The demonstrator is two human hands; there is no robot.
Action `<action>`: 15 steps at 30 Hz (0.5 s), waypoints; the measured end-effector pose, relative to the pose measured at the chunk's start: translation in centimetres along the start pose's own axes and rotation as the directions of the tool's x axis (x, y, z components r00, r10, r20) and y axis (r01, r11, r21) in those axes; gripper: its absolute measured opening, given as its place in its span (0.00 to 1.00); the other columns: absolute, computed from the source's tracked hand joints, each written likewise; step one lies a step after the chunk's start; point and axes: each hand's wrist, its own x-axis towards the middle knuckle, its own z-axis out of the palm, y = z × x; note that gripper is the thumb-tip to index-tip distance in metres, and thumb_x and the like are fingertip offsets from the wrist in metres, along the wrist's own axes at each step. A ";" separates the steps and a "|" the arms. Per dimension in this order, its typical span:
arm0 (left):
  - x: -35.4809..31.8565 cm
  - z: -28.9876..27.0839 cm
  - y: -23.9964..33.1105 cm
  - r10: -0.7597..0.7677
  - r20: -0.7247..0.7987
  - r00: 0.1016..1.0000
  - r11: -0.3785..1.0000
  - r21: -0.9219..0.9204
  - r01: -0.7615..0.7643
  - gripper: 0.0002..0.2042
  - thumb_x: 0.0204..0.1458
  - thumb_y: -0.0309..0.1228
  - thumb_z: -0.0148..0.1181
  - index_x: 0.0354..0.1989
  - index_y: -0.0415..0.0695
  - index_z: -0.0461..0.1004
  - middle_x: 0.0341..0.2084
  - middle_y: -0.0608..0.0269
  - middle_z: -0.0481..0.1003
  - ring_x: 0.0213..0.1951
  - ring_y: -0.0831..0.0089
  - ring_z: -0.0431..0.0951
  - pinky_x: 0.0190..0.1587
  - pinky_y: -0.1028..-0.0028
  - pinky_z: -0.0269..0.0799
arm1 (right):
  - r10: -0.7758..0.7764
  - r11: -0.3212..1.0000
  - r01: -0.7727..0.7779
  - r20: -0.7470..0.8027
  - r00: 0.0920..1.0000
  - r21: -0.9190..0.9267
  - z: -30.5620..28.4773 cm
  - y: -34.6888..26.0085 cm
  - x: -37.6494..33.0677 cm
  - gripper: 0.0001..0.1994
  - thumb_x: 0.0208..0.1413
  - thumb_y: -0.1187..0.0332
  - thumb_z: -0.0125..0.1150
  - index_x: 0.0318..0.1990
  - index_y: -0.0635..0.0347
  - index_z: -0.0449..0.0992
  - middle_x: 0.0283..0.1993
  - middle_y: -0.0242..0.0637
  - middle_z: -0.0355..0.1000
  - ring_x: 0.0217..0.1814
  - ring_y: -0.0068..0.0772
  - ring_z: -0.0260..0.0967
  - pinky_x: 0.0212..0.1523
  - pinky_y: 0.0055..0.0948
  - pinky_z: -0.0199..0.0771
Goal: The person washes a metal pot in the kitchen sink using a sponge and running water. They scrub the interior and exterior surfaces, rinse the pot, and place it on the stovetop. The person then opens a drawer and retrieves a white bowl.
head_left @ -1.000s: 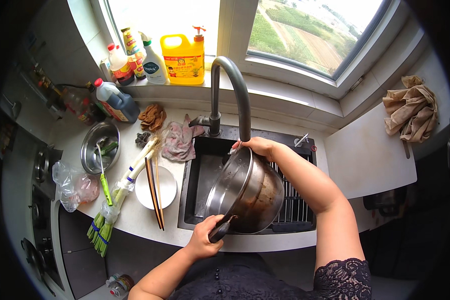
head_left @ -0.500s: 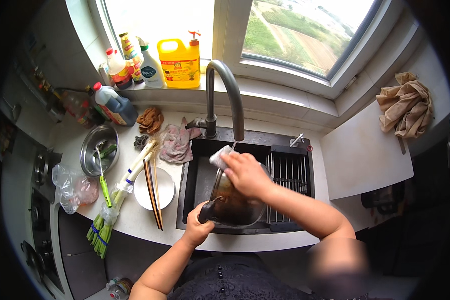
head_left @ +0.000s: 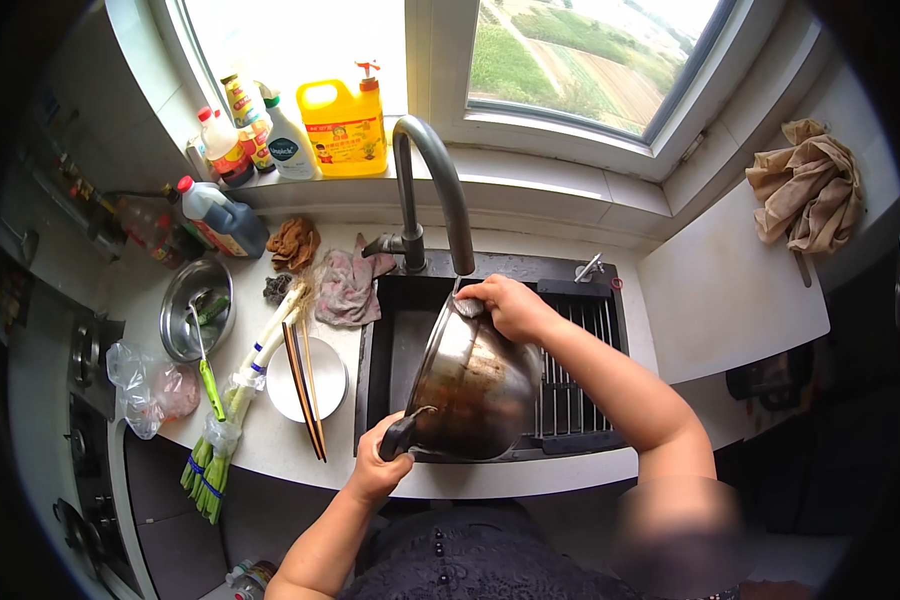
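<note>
Tilted steel pot (head_left: 480, 395), mouth leftward, axis roughly crosswise, black handle (head_left: 398, 437) nearside.

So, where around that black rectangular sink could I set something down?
Bare: the pale windowsill right of the yellow plastic jug, and a narrow strip of white counter fronting the sink. The rectangular white board looks mostly bare but may slope. Crowded: left of the sink, around the round white bowl, the green-stalked vegetable bundle and the round steel bowl.
</note>
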 end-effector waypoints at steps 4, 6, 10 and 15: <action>-0.5 -0.4 -0.3 0.002 -0.023 1.000 1.000 0.011 -0.002 0.26 0.35 0.18 0.51 0.50 0.31 0.67 0.40 0.65 0.73 0.42 0.79 0.70 0.49 0.80 0.63 | -0.015 0.996 0.018 0.029 0.999 -0.088 -0.4 -1.0 1.1 0.19 0.46 0.74 0.47 0.45 0.50 0.77 0.43 0.46 0.70 0.49 0.49 0.67 0.53 0.38 0.67; -0.7 -0.4 -0.4 0.002 -0.038 0.999 1.000 -0.017 -0.003 0.26 0.35 0.18 0.51 0.50 0.31 0.67 0.39 0.65 0.73 0.41 0.80 0.70 0.49 0.80 0.63 | -0.086 0.987 0.085 0.004 0.996 -0.136 -0.6 -2.5 0.3 0.17 0.47 0.72 0.47 0.44 0.51 0.77 0.42 0.46 0.70 0.48 0.48 0.67 0.52 0.39 0.67; -0.9 -0.8 0.2 0.000 -0.032 0.999 1.000 0.019 0.001 0.26 0.35 0.18 0.52 0.51 0.32 0.68 0.37 0.66 0.73 0.40 0.80 0.70 0.47 0.80 0.64 | -0.228 0.968 0.224 -0.016 0.974 -0.114 -1.1 -2.9 -0.6 0.15 0.52 0.58 0.55 0.43 0.53 0.78 0.40 0.45 0.69 0.46 0.47 0.68 0.50 0.40 0.67; -0.7 -1.0 1.0 0.003 -0.007 1.000 0.997 0.079 -0.002 0.27 0.34 0.17 0.51 0.50 0.34 0.68 0.37 0.66 0.74 0.40 0.80 0.71 0.47 0.80 0.65 | -0.399 0.897 0.358 -0.127 0.908 -0.260 -0.9 -2.0 -0.3 0.09 0.52 0.63 0.58 0.38 0.50 0.80 0.34 0.35 0.71 0.40 0.42 0.71 0.39 0.37 0.72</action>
